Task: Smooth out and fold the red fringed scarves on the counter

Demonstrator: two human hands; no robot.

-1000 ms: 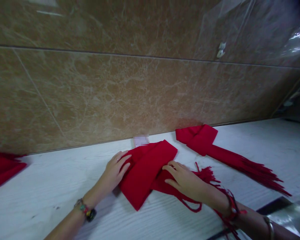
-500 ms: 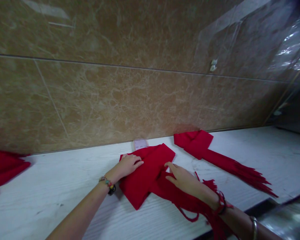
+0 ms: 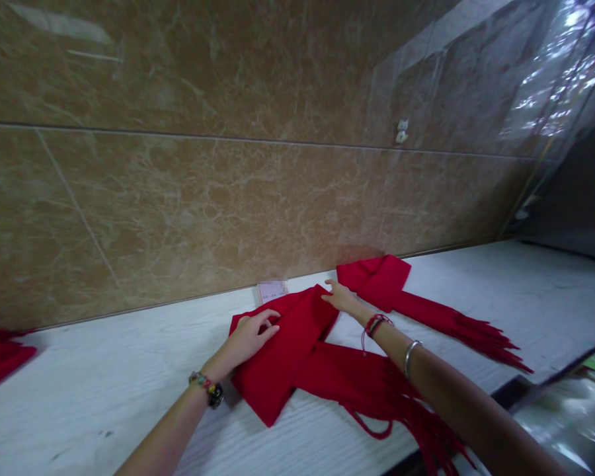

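Note:
A red fringed scarf (image 3: 297,337), folded over itself, lies on the white tabletop (image 3: 143,370). On its left part rests my left hand (image 3: 252,336), fingers slightly bent over the cloth and not closed on it. My right hand (image 3: 342,297) is at the scarf's upper right corner, with thumb and forefinger apart. The scarf's fringe runs to the lower right, partly under my right forearm, and hangs past the table edge. Another folded red scarf (image 3: 377,281) lies just beyond my right hand, its fringe spread to the right.
A small pale printed card (image 3: 272,289) lies behind the scarf, against the brown marbled wall (image 3: 218,211). More red cloth (image 3: 2,360) sits at the far left. Shiny plastic wrapping (image 3: 565,416) is below the table's front edge at right. A dark grey panel (image 3: 570,192) stands at the right end.
My right hand has moved up and away from the scarf's middle fold to its upper right corner. My left hand stays on the cloth. The view has shifted slightly right.

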